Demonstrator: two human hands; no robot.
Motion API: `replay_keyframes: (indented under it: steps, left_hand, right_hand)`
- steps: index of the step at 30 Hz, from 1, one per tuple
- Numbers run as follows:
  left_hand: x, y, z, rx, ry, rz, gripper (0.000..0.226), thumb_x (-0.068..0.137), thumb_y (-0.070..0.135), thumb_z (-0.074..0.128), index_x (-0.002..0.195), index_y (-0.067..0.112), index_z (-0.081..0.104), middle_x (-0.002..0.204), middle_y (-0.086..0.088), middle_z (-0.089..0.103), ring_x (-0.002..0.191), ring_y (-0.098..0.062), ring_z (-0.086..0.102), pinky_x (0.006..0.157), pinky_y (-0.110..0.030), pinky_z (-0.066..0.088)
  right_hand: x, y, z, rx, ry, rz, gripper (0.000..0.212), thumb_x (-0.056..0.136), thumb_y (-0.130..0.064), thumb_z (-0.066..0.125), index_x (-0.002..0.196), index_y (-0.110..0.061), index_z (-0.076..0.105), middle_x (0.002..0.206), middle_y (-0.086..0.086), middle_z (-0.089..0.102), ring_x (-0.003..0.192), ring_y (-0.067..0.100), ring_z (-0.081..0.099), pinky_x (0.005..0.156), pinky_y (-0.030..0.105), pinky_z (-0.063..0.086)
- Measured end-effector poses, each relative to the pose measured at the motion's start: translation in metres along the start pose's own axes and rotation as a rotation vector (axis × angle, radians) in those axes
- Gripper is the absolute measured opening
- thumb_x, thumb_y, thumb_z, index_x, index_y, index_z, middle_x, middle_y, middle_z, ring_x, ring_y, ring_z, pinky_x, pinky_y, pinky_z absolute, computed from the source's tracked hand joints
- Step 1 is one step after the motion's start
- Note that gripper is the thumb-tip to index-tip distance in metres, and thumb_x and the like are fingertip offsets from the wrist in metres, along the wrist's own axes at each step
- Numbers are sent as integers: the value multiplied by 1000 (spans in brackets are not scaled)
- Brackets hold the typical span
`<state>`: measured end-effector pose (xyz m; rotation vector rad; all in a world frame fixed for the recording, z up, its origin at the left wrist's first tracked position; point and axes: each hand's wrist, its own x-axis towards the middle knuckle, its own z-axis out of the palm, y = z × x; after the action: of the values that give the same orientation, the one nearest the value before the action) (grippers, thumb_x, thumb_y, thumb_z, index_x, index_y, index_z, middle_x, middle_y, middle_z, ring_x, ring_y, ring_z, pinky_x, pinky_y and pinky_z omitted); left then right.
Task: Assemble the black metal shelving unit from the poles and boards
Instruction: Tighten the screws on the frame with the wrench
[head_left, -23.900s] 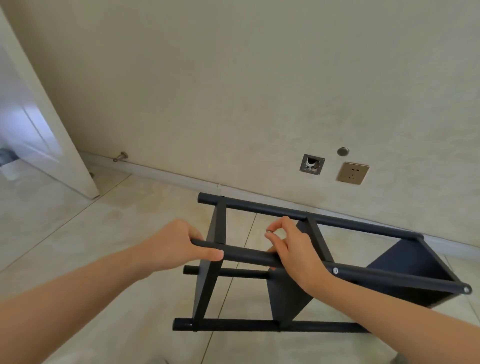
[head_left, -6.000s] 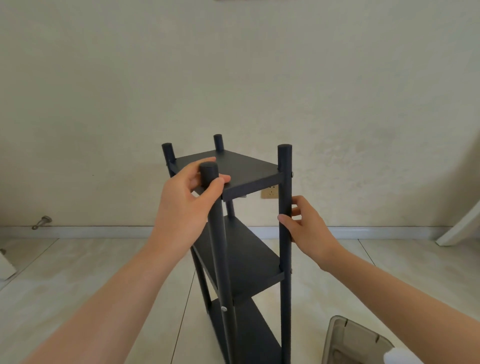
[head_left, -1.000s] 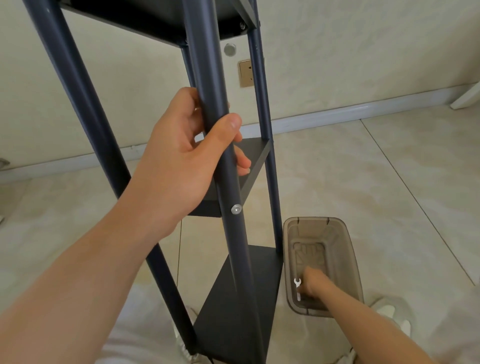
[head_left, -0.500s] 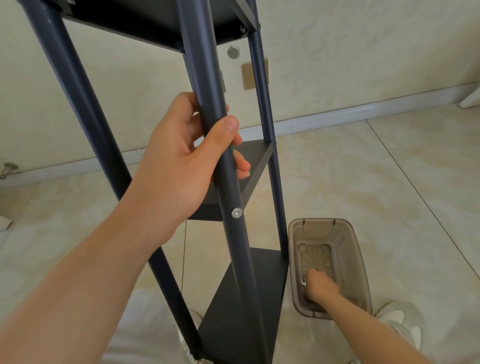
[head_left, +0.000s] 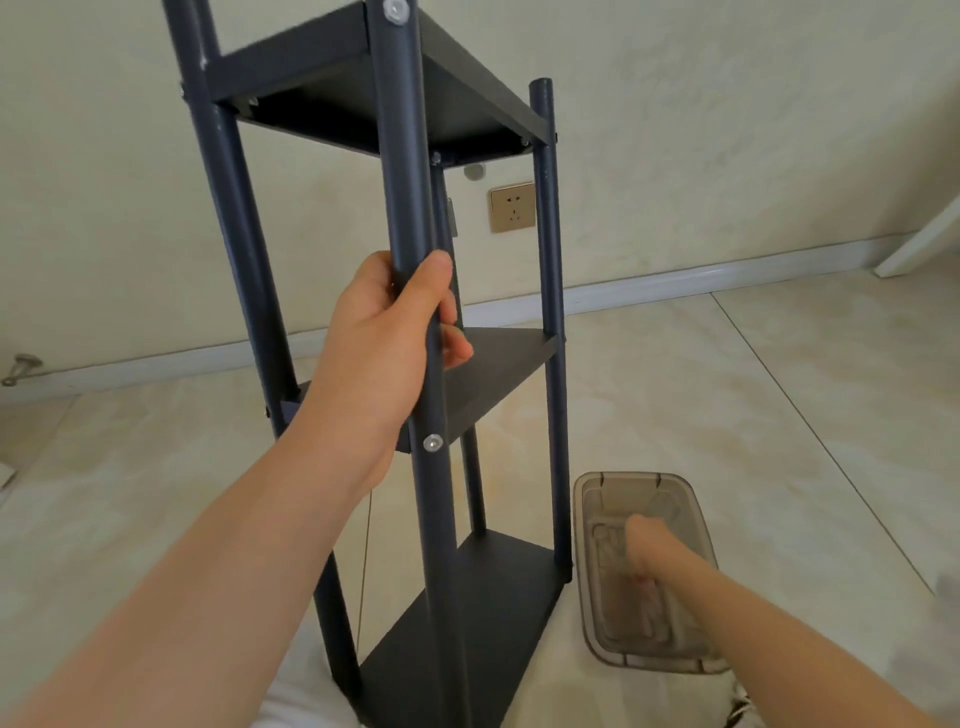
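On the tiled floor (head_left: 779, 389), just left of the clear bin (head_left: 641, 477): black shelving unit (head_left: 498, 603), upright, standing as it did half a second ago. Left hand (head_left: 384, 343) still wraps the front pole (head_left: 402, 156) above the middle board (head_left: 498, 364). Right hand (head_left: 647, 545) remains inside the bin, blurred; grip cannot be told.
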<state>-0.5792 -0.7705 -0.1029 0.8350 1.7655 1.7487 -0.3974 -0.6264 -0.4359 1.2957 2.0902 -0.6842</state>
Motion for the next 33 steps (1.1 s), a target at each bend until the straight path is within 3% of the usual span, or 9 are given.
replay_keyframes:
  steps: [2,5,9,12,17,19,23,28,33]
  left_hand:
    - [1,0,-2,20,43,9,18,101,38,54,96,21,59,67,8,59,60,-11,58,65,-22,56]
    - [2,0,-6,62,87,31,21,99,44,55,93,23,59,64,11,58,60,-6,58,72,-28,56]
    - [1,-1,-7,118,89,68,22,99,45,53,93,25,58,63,11,57,57,-4,56,68,-23,49]
    - [0,-2,-5,142,100,102,24,100,46,51,89,24,56,65,9,54,53,-3,52,58,-16,50]
    - [-1,-4,0,152,136,131,29,99,44,52,82,20,52,67,1,52,49,0,49,55,-9,48]
    - [-1,-4,1,175,177,144,30,96,46,56,80,20,52,68,-1,53,52,-2,52,53,-11,48]
    - [4,-2,-1,186,275,154,30,90,47,65,78,22,54,64,3,50,54,-8,53,57,-22,57]
    - [13,-2,-9,117,310,48,27,90,39,70,77,18,60,44,13,46,45,-2,54,55,-23,60]
    - [11,-4,-5,71,334,0,23,89,41,71,81,21,61,44,16,45,45,-9,53,52,-17,56]
  right_hand:
    - [-9,-2,-27,-29,39,-78,12,91,-2,57,80,-7,57,66,-1,46,71,22,59,59,25,43]
    - [-32,-11,-73,-111,115,-221,32,90,-6,60,65,-14,43,64,-3,49,73,21,58,50,21,37]
    - [-73,-37,-135,-246,167,-347,2,92,-7,55,92,-9,55,84,0,64,72,18,60,59,30,44]
    - [-115,-51,-174,-257,231,-431,15,104,-23,40,103,-12,50,77,-3,50,66,13,48,57,25,36]
    - [-183,-59,-209,1,335,-581,11,104,-22,37,107,-14,43,76,0,52,62,13,45,57,25,37]
    - [-203,-61,-216,121,404,-634,7,102,-20,41,108,-21,44,72,-2,56,57,9,47,52,19,38]
    - [-233,-72,-229,394,456,-713,20,95,-11,49,102,-31,48,69,-8,71,58,-2,61,53,11,44]
    - [-248,-86,-233,539,487,-758,14,91,-12,59,95,-25,63,77,-12,75,69,4,70,69,16,50]
    - [-250,-97,-237,684,580,-762,11,96,-13,55,93,-23,58,79,-10,75,65,10,71,64,20,52]
